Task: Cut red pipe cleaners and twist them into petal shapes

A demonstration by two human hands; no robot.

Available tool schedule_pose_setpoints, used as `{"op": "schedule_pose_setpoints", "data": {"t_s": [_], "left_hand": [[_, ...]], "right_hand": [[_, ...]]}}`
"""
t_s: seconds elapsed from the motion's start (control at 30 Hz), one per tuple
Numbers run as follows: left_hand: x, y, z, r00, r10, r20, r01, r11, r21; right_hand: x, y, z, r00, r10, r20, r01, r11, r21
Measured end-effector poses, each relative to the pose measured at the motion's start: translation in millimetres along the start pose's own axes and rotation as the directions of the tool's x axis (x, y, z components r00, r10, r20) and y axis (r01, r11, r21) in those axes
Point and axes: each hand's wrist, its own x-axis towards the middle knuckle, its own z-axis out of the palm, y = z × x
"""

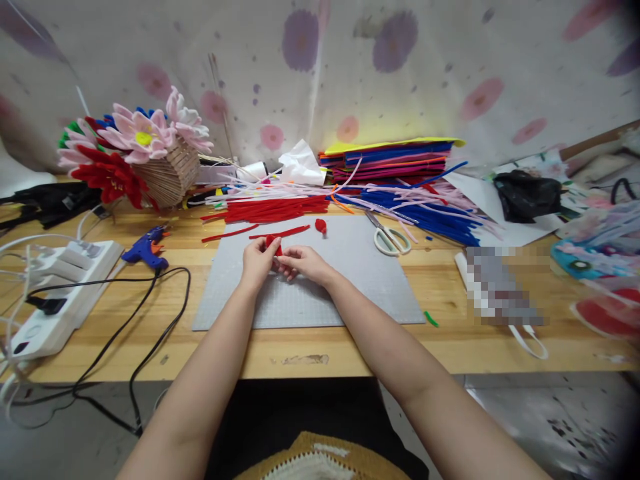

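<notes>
L hand [257,261] pinches red bit [271,240] over mat [300,307]; R hand [307,262] just right, can't tell if gripping. Prob. v. light, soft, bendy, crushable; best pinched gently at edges.

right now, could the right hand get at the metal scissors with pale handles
Probably yes: the metal scissors with pale handles lie at the right edge of the grey mat, and nothing seems to block the way. The right hand may first have to leave the fuzzy red piece near it.
</notes>
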Motion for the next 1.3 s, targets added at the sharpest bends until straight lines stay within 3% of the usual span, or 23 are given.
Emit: {"op": "schedule_pose_setpoints", "data": {"t_s": [0.17,0.3,0.37,0.47,0.57,0.63,0.73,0.8,0.9,0.97,1.03,1.1,1.23,1.3], "left_hand": [[0.2,1.7,2.8,0.999,-0.037,0.003,0.037,0.988,-0.151],[-1.1,10.9,1.5,0.982,-0.157,0.107,0.179,0.95,-0.257],[-0.7,15.0,-0.4,0.934,-0.249,0.255,0.326,0.886,-0.329],[1.8,20.0,-3.1,0.821,-0.309,0.48,0.519,0.755,-0.401],[4.9,23.8,-4.6,0.73,-0.342,0.592,0.638,0.653,-0.409],[5.1,25.2,-4.2,0.705,-0.354,0.615,0.668,0.623,-0.407],[1.9,24.0,-0.7,0.746,-0.319,0.585,0.608,0.685,-0.401],[-0.9,20.5,2.7,0.832,-0.273,0.483,0.479,0.793,-0.377],[-2.3,13.2,4.8,0.972,-0.127,0.195,0.163,0.971,-0.177],[-0.5,9.1,2.3,0.996,0.019,0.09,-0.024,0.999,0.046],[1.8,7.2,-2.3,0.992,0.109,0.058,-0.118,0.978,0.171],[3.0,7.9,-6.7,0.991,0.091,0.098,-0.103,0.986,0.133],[-0.6,13.1,-10.4,0.945,-0.12,0.305,0.159,0.982,-0.103],[-3.1,14.3,-10.0,0.921,-0.138,0.365,0.207,0.965,-0.158]], "right_hand": [[2.6,3.9,-1.7,0.999,-0.015,-0.03,0.014,1.0,-0.021],[4.0,8.0,-2.1,0.98,-0.178,-0.09,0.178,0.984,-0.017],[3.0,7.5,-0.3,0.956,-0.274,-0.106,0.272,0.962,-0.027],[-0.2,3.8,3.1,0.925,-0.357,-0.134,0.354,0.934,-0.041],[-2.9,0.0,4.6,0.901,-0.401,-0.165,0.398,0.916,-0.057],[-3.0,-0.8,3.8,0.897,-0.414,-0.157,0.409,0.91,-0.063],[-0.2,0.4,-0.7,0.909,-0.403,-0.108,0.399,0.915,-0.057],[2.6,1.8,-6.1,0.926,-0.373,-0.062,0.37,0.928,-0.05],[5.4,2.7,-17.4,0.951,-0.308,-0.042,0.305,0.95,-0.068],[5.3,2.2,-25.4,0.956,-0.28,-0.083,0.272,0.958,-0.092],[3.7,1.2,-31.8,0.956,-0.266,-0.122,0.255,0.962,-0.098],[1.6,0.0,-35.5,0.958,-0.255,-0.133,0.245,0.966,-0.088],[-1.0,-1.4,-36.6,0.963,-0.241,-0.117,0.232,0.969,-0.084],[-1.2,-1.5,-36.3,0.966,-0.234,-0.108,0.227,0.971,-0.073]]}}
